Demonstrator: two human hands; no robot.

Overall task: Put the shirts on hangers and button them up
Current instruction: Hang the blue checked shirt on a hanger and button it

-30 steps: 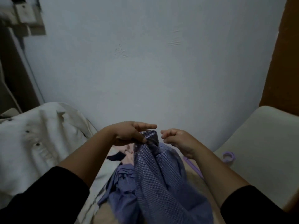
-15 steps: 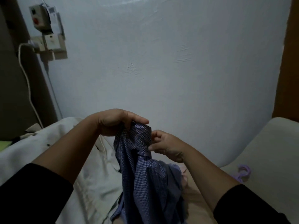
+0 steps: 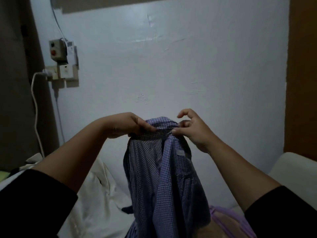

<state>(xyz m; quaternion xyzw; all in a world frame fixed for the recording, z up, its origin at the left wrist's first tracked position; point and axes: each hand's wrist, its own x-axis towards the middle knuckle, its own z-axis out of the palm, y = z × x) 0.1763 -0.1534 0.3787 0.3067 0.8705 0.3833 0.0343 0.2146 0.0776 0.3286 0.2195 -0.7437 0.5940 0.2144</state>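
Observation:
A blue-and-white checked shirt [image 3: 163, 172] hangs in the air in front of me, held up by its collar. My left hand [image 3: 125, 125] pinches the collar's left end. My right hand [image 3: 192, 127] pinches the collar's right end with thumb and finger, its other fingers raised. A small white label shows inside the shirt near the collar. The shirt's lower part drops out of view at the bottom. A purple hanger [image 3: 221, 215] lies below on the right, partly hidden by the shirt and my right arm.
A white garment [image 3: 96, 194] lies heaped on the left. A cream cushion [image 3: 295, 170] sits at the right. On the wall at the left are a switch box [image 3: 57, 49], sockets and a white cable [image 3: 36, 114]. A pale wall stands close ahead.
Both hands have lifted the shirt higher and spread apart along the collar. The right hand, empty a second ago, now pinches the collar. My view has tilted upward.

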